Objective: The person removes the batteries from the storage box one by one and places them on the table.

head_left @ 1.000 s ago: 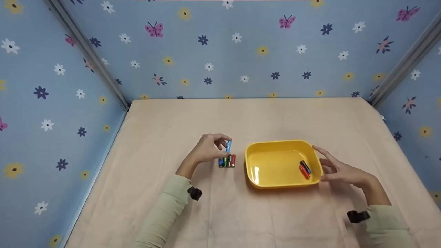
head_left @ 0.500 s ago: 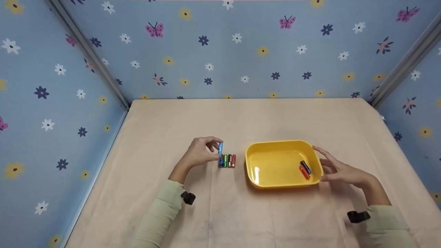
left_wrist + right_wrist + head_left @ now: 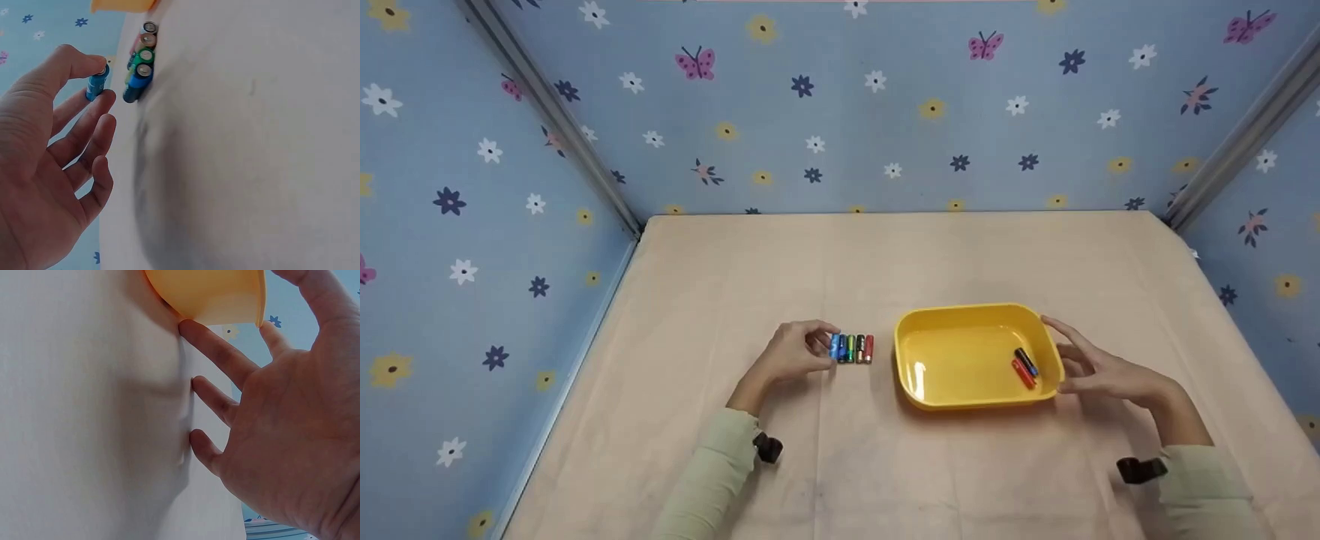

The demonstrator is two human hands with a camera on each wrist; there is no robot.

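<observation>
A broad surface (image 3: 720, 277), covered in pale peach fabric with faint creases and straight fold lines, reaches back to a patterned wall. Near its middle, four batteries lie side by side, lengthwise front to back: from left, a dark blue battery (image 3: 843, 349), a green battery (image 3: 851, 349), a black-and-copper battery (image 3: 860, 349) and a red battery (image 3: 869, 349). Just right of them, apart, sits a shallow yellow rectangular plastic tub (image 3: 952, 367) with rounded corners, its open side up.

Left hand (image 3: 795, 349) in a thumb-and-finger pinch, right hand (image 3: 1114, 375) well apart, its fingers (image 3: 219, 351) spread
</observation>
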